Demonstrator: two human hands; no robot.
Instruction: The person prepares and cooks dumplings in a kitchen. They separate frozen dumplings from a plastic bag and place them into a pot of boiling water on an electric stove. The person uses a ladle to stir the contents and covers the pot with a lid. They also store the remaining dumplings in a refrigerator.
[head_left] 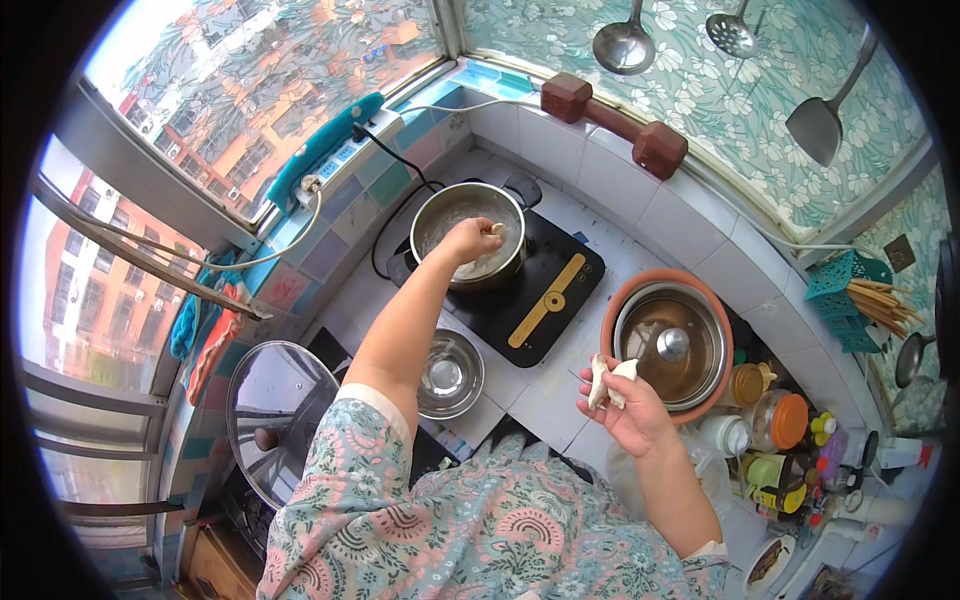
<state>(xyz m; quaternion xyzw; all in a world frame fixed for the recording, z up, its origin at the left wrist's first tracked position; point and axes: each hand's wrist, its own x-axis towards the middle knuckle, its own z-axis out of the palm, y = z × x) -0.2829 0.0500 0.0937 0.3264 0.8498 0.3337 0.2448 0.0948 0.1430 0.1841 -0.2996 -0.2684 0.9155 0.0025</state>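
Note:
My left hand (474, 242) reaches over the steel pot (422, 215), its fingers pinched round a small pale piece (497, 230). Cloudy liquid shows inside the pot, which stands on a black induction cooker (525, 345). To the right, my right hand (640, 412) is turned palm up and closed round soft white pieces of food (609, 383). They look like dough or dumplings, but their exact kind is unclear. That hand is just in front of a lidded steel pot (722, 340) nested in a terracotta-coloured basin (612, 312).
An empty steel bowl (452, 372) sits below my left forearm, and a glass lid (280, 405) leans at the left. Jars and bottles (780, 420) crowd the right side. A brown dumbbell (615, 122) lies on the ledge; a power strip (340, 155) and cords run along the window.

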